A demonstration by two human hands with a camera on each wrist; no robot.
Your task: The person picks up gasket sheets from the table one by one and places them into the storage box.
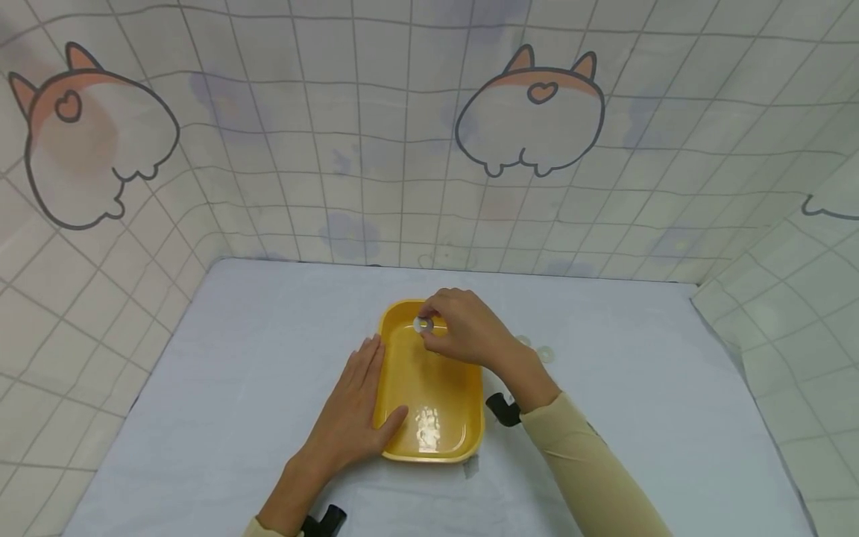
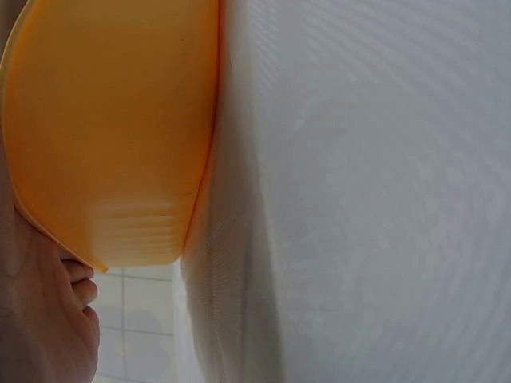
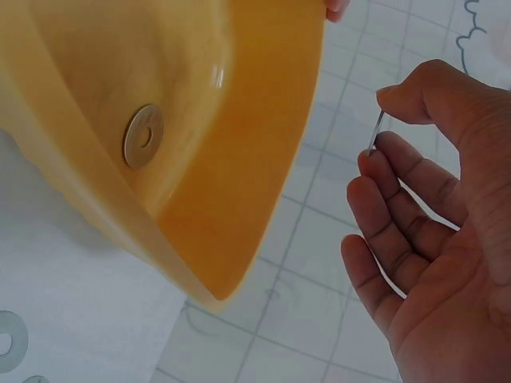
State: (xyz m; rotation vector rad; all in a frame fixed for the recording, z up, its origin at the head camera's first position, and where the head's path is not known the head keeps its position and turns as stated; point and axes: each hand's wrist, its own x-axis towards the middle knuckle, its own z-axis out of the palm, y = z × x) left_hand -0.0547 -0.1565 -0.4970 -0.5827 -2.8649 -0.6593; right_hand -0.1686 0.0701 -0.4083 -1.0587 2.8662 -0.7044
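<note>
A yellow rectangular tray (image 1: 426,384) with raised walls lies on the white cloth. My left hand (image 1: 349,414) rests along its left side, fingers straight on the rim and thumb reaching over the near part. Above the tray's far end, my right hand (image 1: 466,328) pinches a thin metal washer (image 3: 377,132) between thumb and fingertips, held edge-on in the right wrist view. Another flat washer (image 3: 133,145) sits inside the tray; in the head view it is hidden, with the right hand over that end.
Pale washers (image 1: 546,348) lie on the cloth just right of the tray. A black wrist mount (image 1: 503,410) shows under the right forearm, another (image 1: 325,522) by the left wrist. A tile-patterned curtain (image 1: 376,186) rises behind the table and at both sides.
</note>
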